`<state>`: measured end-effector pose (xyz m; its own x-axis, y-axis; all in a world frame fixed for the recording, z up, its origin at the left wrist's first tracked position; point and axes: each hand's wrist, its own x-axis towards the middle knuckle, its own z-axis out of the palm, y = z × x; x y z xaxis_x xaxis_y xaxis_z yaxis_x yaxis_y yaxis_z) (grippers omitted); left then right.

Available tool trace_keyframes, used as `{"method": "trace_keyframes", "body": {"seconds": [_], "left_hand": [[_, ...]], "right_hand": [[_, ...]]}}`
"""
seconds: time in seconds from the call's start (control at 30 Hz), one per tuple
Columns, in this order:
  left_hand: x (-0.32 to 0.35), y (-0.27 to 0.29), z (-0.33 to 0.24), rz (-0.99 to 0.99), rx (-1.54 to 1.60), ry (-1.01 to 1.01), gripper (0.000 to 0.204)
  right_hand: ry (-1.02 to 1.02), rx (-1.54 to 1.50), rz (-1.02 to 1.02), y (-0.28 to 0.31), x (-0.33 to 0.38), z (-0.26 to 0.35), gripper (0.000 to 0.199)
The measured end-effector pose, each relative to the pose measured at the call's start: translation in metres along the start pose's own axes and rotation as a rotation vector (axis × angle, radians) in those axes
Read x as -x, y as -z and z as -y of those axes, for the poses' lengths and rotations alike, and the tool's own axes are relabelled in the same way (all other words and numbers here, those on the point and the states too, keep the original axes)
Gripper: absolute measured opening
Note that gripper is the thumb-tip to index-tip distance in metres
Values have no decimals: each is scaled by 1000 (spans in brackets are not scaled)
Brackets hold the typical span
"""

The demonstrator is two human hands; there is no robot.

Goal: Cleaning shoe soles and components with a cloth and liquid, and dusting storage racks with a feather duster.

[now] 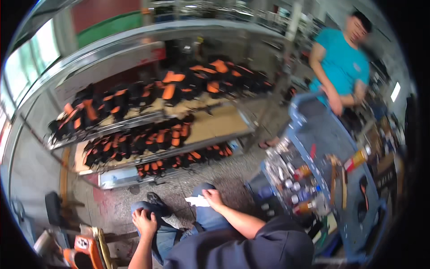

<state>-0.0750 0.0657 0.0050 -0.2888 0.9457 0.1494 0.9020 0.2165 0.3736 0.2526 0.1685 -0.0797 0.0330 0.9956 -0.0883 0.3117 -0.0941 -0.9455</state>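
My left hand rests on my left knee, on blue jeans, with its fingers apart and slightly bent; it holds nothing that I can see. Over my right knee my right hand is closed on a crumpled white piece, which looks like a cloth or tissue. The white piece sticks out to the left of the fingers and lies against the jeans. A dark shoe shows on the floor between the hands and the rack.
Ahead stands a tiered metal rack bearing many black-and-orange items. At right is a blue cart with bottles beside it. A person in a teal shirt leans on the cart. An orange machine is at lower left.
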Motion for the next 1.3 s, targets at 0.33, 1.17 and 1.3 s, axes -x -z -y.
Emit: {"method": "trace_keyframes", "body": {"seconds": [0.33, 1.17, 1.3], "left_hand": [[88, -45, -59, 118, -289, -52, 32], [112, -18, -11, 92, -163, -65, 25], [107, -22, -3, 91, -139, -60, 25]], "right_hand": [[195, -76, -50, 246, 140, 78, 21], [-278, 14, -1717, 678, 446, 103, 49], [142, -523, -1556, 608, 429, 171, 35]]}}
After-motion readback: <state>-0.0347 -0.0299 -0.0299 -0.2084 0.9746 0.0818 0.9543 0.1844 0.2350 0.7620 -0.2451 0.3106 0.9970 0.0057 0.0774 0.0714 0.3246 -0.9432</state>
